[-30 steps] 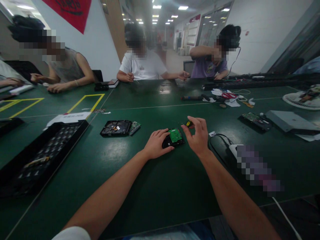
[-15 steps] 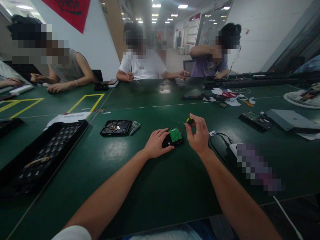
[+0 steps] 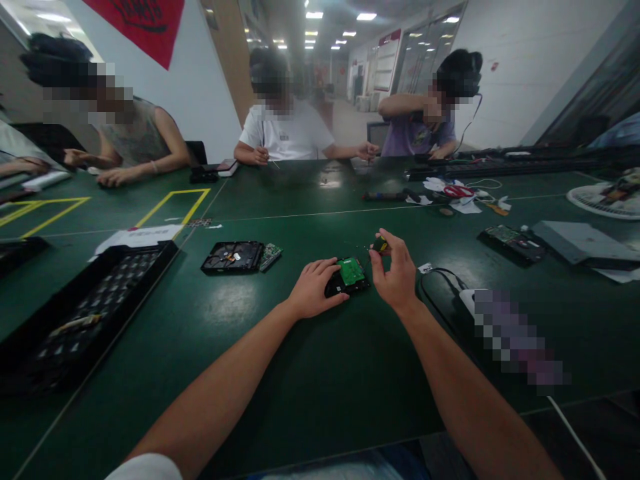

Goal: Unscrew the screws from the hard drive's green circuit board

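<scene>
A hard drive (image 3: 340, 284) with a green circuit board (image 3: 352, 271) facing up lies on the green table. My left hand (image 3: 315, 288) grips it from the left, thumb along the near edge and fingers over the far side. Just right of the drive, my right hand (image 3: 395, 270) pinches a short screwdriver (image 3: 381, 245) by its yellow and black handle. Its shaft and tip are too small to make out. Tiny bits, perhaps screws, lie on the table beside these fingertips.
To the left are another black drive casing (image 3: 233, 257), a loose circuit board (image 3: 271, 256) and a long black tray (image 3: 95, 307). On the right lie another drive (image 3: 511, 243), a grey metal box (image 3: 585, 243), and a power strip (image 3: 469, 300) with cables. Several people sit across the table.
The screwdriver handle has tilted slightly in my right fingers, and that hand has shifted a little. My left hand and the hard drive stay in place.
</scene>
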The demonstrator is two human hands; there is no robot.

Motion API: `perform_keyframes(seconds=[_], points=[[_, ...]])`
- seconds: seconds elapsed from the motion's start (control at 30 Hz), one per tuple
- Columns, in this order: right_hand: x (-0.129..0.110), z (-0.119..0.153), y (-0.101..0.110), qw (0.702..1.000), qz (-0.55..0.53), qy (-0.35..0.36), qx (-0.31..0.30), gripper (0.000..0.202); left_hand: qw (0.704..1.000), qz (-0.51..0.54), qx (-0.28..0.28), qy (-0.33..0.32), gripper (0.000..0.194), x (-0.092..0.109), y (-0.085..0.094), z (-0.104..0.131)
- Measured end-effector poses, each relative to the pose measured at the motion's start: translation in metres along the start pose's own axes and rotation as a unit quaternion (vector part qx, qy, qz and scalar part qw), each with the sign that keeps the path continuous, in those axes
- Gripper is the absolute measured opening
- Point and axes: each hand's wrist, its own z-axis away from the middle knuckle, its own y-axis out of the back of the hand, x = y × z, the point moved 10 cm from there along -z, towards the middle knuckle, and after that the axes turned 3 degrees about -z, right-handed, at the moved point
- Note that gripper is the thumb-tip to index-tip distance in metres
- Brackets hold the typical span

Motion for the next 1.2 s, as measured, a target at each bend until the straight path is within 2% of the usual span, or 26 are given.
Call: perform_keyframes(seconds=[0.2,0.37,0.63,1.0,1.2], points=[[-0.002,-0.001,0.002,1.000,-0.006,0.006,0.010,0.049,1.000,-0.009,0.001,-0.002,0.078,0.001,0.001,0.000],[-0.005,-0.004,0.009,0.999,0.019,0.010,0.026,0.041,1.000,-0.007,-0.001,0.002,0.078,0.000,0.001,0.000],[-0.003,-0.001,0.004,1.000,-0.001,0.009,0.017,0.050,1.000,-0.004,-0.001,0.001,0.079,0.001,0.001,0.000],[0.003,0.002,0.004,0.999,-0.018,-0.018,0.025,0.040,1.000,-0.010,0.001,-0.002,0.078,0.001,0.000,0.000],[0.002,0.001,0.007,0.999,-0.026,-0.014,0.040,0.043,1.000,-0.011,0.002,-0.004,0.078,0.000,-0.001,0.000]])
